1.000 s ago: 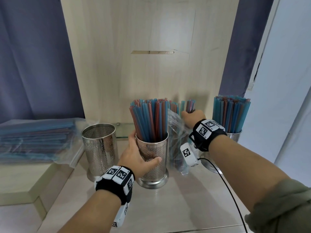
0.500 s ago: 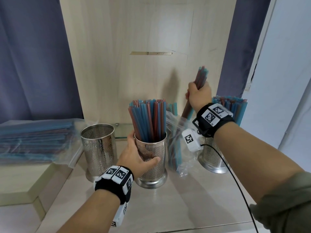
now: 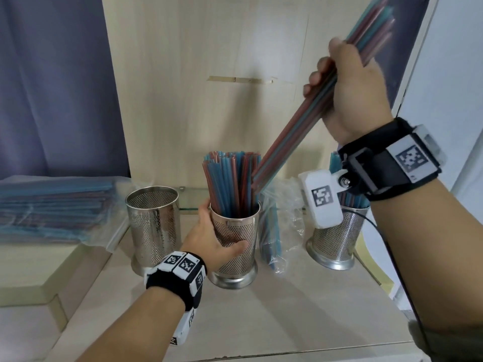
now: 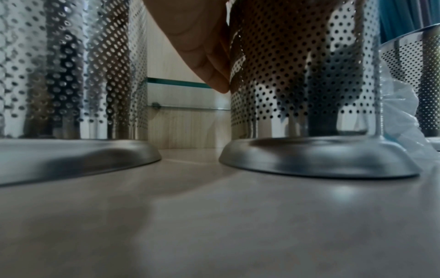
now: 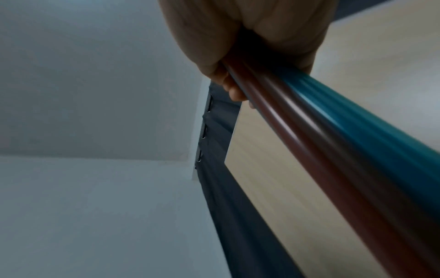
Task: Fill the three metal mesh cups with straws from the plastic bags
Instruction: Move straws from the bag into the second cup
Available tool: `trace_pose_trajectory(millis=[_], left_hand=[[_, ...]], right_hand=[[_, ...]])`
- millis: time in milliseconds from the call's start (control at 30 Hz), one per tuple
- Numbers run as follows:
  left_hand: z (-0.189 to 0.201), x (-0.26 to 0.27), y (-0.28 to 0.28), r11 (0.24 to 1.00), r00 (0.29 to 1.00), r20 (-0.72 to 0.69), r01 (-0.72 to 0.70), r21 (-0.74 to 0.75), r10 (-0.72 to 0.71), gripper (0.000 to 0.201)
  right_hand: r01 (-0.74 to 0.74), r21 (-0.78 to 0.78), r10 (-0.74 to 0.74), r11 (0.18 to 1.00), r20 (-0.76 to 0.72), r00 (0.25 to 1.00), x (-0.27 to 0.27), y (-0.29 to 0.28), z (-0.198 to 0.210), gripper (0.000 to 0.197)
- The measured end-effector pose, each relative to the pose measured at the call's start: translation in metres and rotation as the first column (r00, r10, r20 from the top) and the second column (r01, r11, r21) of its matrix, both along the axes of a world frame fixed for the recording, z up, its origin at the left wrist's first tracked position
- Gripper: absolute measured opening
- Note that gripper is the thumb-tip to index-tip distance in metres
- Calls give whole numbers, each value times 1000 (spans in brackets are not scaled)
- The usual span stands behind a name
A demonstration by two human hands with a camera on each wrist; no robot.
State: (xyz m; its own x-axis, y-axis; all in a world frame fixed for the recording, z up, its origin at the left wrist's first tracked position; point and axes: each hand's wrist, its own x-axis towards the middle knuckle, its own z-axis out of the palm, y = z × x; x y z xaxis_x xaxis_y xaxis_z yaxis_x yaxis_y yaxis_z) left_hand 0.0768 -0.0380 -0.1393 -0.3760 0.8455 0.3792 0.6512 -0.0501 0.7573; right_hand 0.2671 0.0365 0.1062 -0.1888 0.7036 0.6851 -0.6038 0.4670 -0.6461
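Three perforated metal cups stand in a row on the wooden shelf. The left cup (image 3: 154, 226) (image 4: 71, 75) holds no straws. My left hand (image 3: 211, 241) grips the middle cup (image 3: 235, 246) (image 4: 302, 75), which is packed with blue and red straws (image 3: 230, 184). The right cup (image 3: 337, 241) also holds straws, partly hidden behind my right wrist. My right hand (image 3: 347, 84) (image 5: 240, 47) grips a slanted bundle of straws (image 3: 295, 126) (image 5: 333, 141), raised high, its lower ends just above the middle cup's right side. An open plastic bag (image 3: 274, 226) with a few straws stands between the middle and right cups.
A full plastic bag of straws (image 3: 52, 207) lies on a raised ledge at the left. A wooden back panel (image 3: 209, 74) stands close behind the cups, with a dark curtain (image 3: 52, 87) on its left. A cable (image 3: 397, 273) runs from my right wrist.
My right hand has lifted the bundle of straws up out of the bag and tilted it, its lower ends now over the middle cup. My left hand has kept its grip on that cup.
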Motion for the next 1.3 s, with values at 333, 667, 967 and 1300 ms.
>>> trace_pose_trajectory(millis=[333, 667, 967, 1300], left_hand=[[-1, 0, 0, 1000, 1000, -29, -13, -3, 13, 118], [-1, 0, -1, 1000, 1000, -20, 2, 21, -1, 116], [-2, 2, -1, 999, 999, -33, -21, 34, 22, 114], [1, 3, -2, 1000, 999, -42, -11, 12, 11, 114]], right_hand=[[184, 210, -250, 960, 351, 903, -62, -8, -84, 12], [581, 359, -679, 730, 285, 677, -81, -13, -151, 38], [470, 408, -613, 783, 634, 471, -79, -7, -183, 43], [508, 148, -528, 849, 277, 803, -48, 26, -155, 46]])
